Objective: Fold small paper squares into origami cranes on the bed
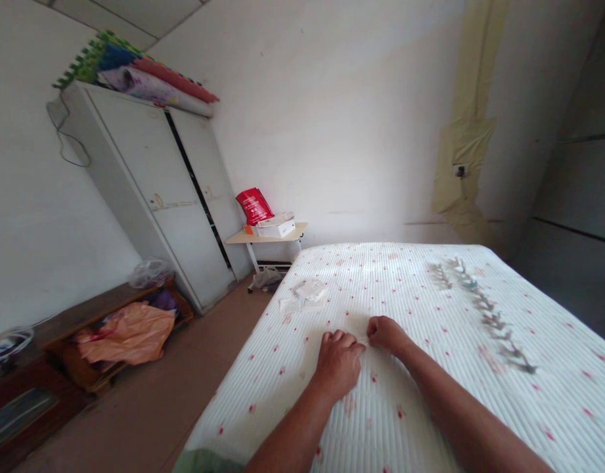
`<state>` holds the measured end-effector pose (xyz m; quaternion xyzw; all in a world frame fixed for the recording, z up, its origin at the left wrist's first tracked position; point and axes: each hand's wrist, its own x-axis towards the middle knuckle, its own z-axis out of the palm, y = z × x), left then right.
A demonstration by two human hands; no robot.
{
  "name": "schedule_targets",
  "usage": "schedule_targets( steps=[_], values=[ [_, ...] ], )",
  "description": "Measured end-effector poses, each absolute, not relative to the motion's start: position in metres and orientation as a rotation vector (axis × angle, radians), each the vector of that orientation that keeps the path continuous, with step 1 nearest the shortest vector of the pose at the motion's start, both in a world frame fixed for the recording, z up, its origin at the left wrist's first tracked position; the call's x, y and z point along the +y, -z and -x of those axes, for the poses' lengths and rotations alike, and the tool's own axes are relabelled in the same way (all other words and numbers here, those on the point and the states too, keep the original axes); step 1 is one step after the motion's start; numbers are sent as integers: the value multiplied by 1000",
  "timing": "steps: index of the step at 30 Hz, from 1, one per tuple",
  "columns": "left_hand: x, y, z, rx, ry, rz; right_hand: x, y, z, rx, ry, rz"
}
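My left hand [339, 362] is closed low over the white quilted bed cover [302, 368], its fingers curled and its thumb side toward the other hand. Just right of it, my right hand [387, 334] is pinched shut. A small pale thing shows faintly between the fingertips of both hands, too blurred against the cover to name. Beyond my left hand lie thin white paper-like sheets [311, 290], some stacked in a small pile. To the right, several small greyish folded-looking pieces [494, 320] lie in a long row, with a shorter row [440, 276] beside its far end.
A small table [268, 238] behind the bed bears a red bag [254, 206] and a white box [276, 227]. Rolled mats [154, 85] lie on the grey cabinet [149, 171]. An orange plastic bag [129, 332] rests in low wooden furniture at left.
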<state>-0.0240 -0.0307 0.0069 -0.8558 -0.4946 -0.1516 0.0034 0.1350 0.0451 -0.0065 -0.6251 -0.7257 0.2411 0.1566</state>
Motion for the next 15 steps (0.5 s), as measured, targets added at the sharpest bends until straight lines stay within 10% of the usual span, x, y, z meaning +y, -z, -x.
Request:
schedule_targets(
  steps=[15],
  values=[
    [-30, -8, 23, -1563, 485, 2702, 43, 7, -135, -2055, -654, 1808]
  ],
)
